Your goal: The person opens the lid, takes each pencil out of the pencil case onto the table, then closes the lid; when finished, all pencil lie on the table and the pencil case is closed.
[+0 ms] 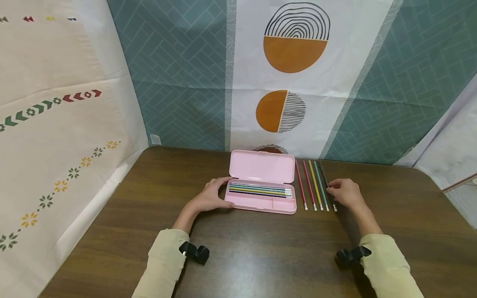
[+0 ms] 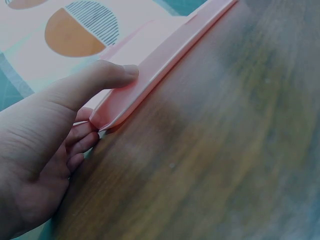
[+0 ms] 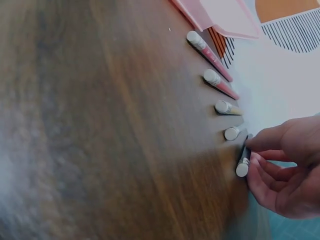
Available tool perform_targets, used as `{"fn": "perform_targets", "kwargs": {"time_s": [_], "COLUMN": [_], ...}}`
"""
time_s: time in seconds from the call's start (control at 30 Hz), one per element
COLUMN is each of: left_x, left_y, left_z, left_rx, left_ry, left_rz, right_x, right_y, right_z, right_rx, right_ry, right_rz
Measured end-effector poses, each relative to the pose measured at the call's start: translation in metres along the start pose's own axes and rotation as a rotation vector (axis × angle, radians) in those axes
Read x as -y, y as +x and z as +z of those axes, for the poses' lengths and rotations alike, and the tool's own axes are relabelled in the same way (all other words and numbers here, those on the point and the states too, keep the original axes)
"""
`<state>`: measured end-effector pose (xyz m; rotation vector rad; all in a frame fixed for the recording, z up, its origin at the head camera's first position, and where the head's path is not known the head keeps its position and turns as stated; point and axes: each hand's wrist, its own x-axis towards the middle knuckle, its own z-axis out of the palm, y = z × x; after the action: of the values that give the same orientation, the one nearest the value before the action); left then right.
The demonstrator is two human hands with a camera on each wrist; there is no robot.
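Note:
A pink pencil case (image 1: 249,202) lies with its lid (image 1: 262,167) raised at the back of the table. Several pencils (image 1: 258,189) lie lengthwise in its rear compartment. My left hand (image 1: 210,198) holds the case's left end; in the left wrist view the thumb (image 2: 122,75) presses the front rim and the other fingers curl by the corner. To the right of the case my right hand (image 1: 346,193) pinches a black pencil (image 3: 243,164) between thumb and fingers, near its eraser end. That pencil's far end points toward the wall.
Between the case and my right hand lie two red pencils (image 1: 308,182), a yellow pencil (image 1: 316,182) and a teal pencil (image 1: 321,184), side by side with erasers toward me. A patterned cloth (image 1: 179,82) hangs behind the brown table (image 1: 238,256).

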<state>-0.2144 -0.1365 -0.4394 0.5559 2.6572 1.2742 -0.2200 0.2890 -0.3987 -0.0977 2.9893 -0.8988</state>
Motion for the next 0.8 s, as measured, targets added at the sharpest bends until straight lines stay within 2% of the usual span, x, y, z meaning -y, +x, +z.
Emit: {"fn": "perform_targets", "kwargs": {"time_s": [0.23,0.47,0.67,0.8], "left_x": [-0.001,0.000,0.000,-0.001], "left_y": [0.000,0.000,0.000,-0.001], "left_z": [-0.001,-0.001,0.000,-0.001], "left_rx": [0.002,0.004,0.008,0.003], "left_ry": [0.003,0.009,0.014,0.006], "left_rz": [0.008,0.008,0.004,0.005], "right_x": [0.002,0.005,0.019,0.041], "right_y": [0.000,0.003,0.005,0.005], "right_z": [0.002,0.000,0.000,0.007], "right_rx": [-0.010,0.047,-0.007,-0.031], "right_ry": [-0.009,0.015,-0.105,-0.090], "right_rz": [0.010,0.030,-0.068,-0.170]}}
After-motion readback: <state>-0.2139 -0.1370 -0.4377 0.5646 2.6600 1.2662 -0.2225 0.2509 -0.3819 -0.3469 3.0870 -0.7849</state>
